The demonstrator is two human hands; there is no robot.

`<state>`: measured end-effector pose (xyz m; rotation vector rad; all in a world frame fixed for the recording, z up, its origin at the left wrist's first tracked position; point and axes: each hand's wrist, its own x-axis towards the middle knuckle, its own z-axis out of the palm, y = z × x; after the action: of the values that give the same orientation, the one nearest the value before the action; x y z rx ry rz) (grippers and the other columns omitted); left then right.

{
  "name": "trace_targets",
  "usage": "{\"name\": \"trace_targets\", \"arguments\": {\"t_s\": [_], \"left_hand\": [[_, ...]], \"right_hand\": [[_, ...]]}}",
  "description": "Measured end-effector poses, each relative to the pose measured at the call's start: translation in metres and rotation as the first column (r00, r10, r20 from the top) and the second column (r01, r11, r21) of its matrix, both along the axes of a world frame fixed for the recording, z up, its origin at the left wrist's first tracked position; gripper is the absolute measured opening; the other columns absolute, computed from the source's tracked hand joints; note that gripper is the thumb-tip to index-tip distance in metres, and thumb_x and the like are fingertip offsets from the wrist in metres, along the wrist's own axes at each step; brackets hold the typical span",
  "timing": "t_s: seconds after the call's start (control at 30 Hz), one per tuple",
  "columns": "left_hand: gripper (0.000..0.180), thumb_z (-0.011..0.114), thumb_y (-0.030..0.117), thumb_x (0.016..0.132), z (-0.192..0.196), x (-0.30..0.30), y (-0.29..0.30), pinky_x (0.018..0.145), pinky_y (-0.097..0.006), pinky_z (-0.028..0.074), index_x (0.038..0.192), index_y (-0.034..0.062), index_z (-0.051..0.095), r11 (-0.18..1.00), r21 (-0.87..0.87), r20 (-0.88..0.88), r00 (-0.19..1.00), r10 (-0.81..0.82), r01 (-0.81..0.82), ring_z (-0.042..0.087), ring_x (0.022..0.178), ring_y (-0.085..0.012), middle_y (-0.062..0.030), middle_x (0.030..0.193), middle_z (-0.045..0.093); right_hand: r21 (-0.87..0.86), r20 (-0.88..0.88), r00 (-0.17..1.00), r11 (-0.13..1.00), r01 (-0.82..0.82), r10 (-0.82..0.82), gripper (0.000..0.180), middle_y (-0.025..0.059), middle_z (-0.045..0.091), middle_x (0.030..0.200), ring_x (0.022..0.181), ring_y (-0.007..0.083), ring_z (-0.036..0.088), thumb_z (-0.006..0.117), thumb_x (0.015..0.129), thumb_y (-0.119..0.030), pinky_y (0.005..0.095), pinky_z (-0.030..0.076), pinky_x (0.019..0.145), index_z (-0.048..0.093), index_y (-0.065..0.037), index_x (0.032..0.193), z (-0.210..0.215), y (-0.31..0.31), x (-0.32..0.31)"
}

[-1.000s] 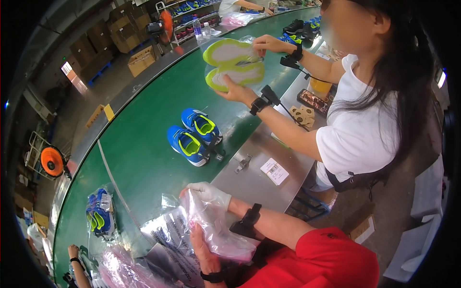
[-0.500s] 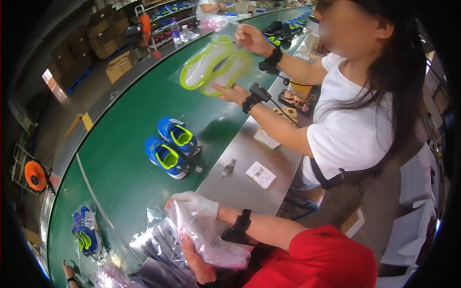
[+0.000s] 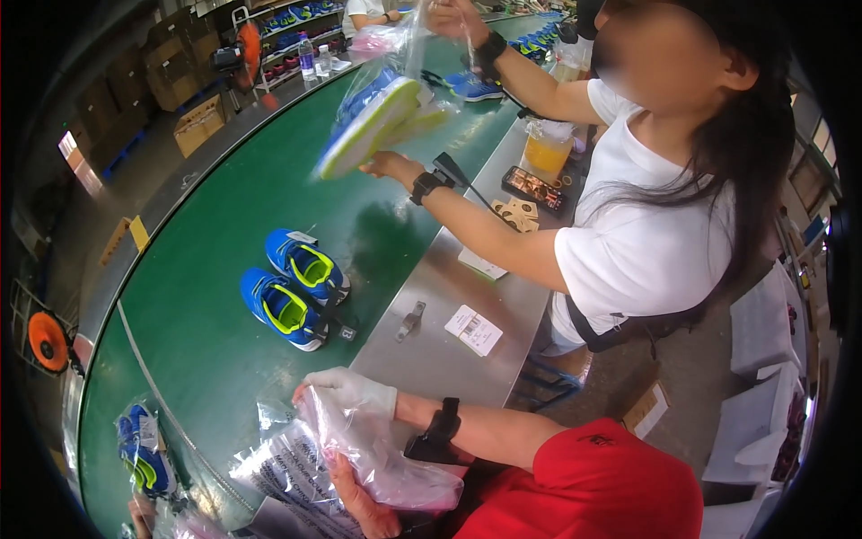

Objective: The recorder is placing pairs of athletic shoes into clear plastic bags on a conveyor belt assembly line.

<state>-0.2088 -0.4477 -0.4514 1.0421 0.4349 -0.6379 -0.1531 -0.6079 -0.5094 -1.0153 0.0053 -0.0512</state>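
Note:
My right hand, in a white glove, pinches the upper edge of a clear plastic bag with a pinkish tint. Bare, my left hand grips the same bag lower down, thumb and fingers pressed on the film. Beside and under my hands lies a pile of clear bags with black print. Ahead of me a pair of blue shoes with lime lining stands on the green belt, a black tag against them. Neither hand touches the shoes.
A co-worker in white lifts a bagged pair of blue shoes. The metal side table bears a printed label card, a clip and a phone. Another person's hand is near bagged shoes at lower left.
My hands keep hold of the bag with little movement. The view has shifted slightly. The co-worker's upper hand rises and the bagged shoes tilt. At lower left, another person's hand reaches the bagged shoes.

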Motion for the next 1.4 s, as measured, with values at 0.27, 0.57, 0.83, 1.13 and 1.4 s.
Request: {"name": "trace_targets", "arguments": {"t_s": [0.27,0.57,0.83,1.13,1.4], "left_hand": [[0.047,0.056,0.028,0.091,0.0,0.001,-0.003,0.091,-0.036,0.045,0.13,0.0059,0.044,1.0,0.011,-0.005,1.0,-0.025,0.025,0.053,0.108,-0.0232,-0.0101,0.122,0.054],[0.051,0.054,0.033,0.091,0.01,-0.004,-0.015,0.097,-0.035,0.039,0.134,0.0069,0.043,0.996,0.056,0.012,0.998,-0.064,0.063,0.05,0.114,-0.0226,-0.0087,0.127,0.052],[0.045,0.057,0.027,0.091,0.008,-0.008,-0.021,0.094,-0.037,0.043,0.129,0.0072,0.044,0.995,0.094,0.053,0.999,0.01,-0.015,0.051,0.11,-0.023,-0.0101,0.124,0.052],[0.051,0.054,0.035,0.091,-0.001,-0.005,-0.022,0.094,-0.036,0.042,0.132,0.0052,0.044,0.993,0.1,0.01,0.998,-0.061,0.06,0.052,0.109,-0.0238,-0.0095,0.123,0.053],[0.05,0.055,0.035,0.091,0.005,-0.008,-0.033,0.092,-0.035,0.043,0.13,0.0058,0.046,0.991,0.121,0.03,0.998,-0.056,0.052,0.053,0.107,-0.0235,-0.0095,0.121,0.055]], "right_hand": [[0.004,-0.018,1.0,1.0,-0.004,0.004,0.028,0.0043,0.063,0.098,0.093,0.0093,0.056,0.052,0.094,-0.022,0.0251,0.045,0.084,0.059,0.001,0.108,-0.003,-0.002,0.0],[0.024,-0.028,1.0,1.0,0.014,-0.013,0.028,0.0039,0.063,0.098,0.094,0.0092,0.056,0.054,0.093,-0.022,0.0249,0.045,0.084,0.06,0.001,0.108,-0.001,-0.009,-0.003],[-0.013,0.027,0.999,0.999,0.031,-0.031,0.028,0.0042,0.063,0.1,0.095,0.0096,0.056,0.054,0.093,-0.022,0.0256,0.045,0.085,0.06,0.0,0.109,-0.009,-0.013,-0.003],[0.043,-0.003,1.0,0.999,0.002,-0.002,0.027,0.0043,0.062,0.101,0.097,0.0098,0.056,0.057,0.091,-0.021,0.0258,0.044,0.086,0.059,0.0,0.109,-0.005,-0.022,-0.007],[0.106,-0.031,0.999,0.994,-0.032,0.035,0.026,0.0038,0.062,0.101,0.097,0.0089,0.055,0.058,0.089,-0.013,0.0252,0.045,0.085,0.059,0.001,0.11,0.005,-0.031,-0.013]]}}
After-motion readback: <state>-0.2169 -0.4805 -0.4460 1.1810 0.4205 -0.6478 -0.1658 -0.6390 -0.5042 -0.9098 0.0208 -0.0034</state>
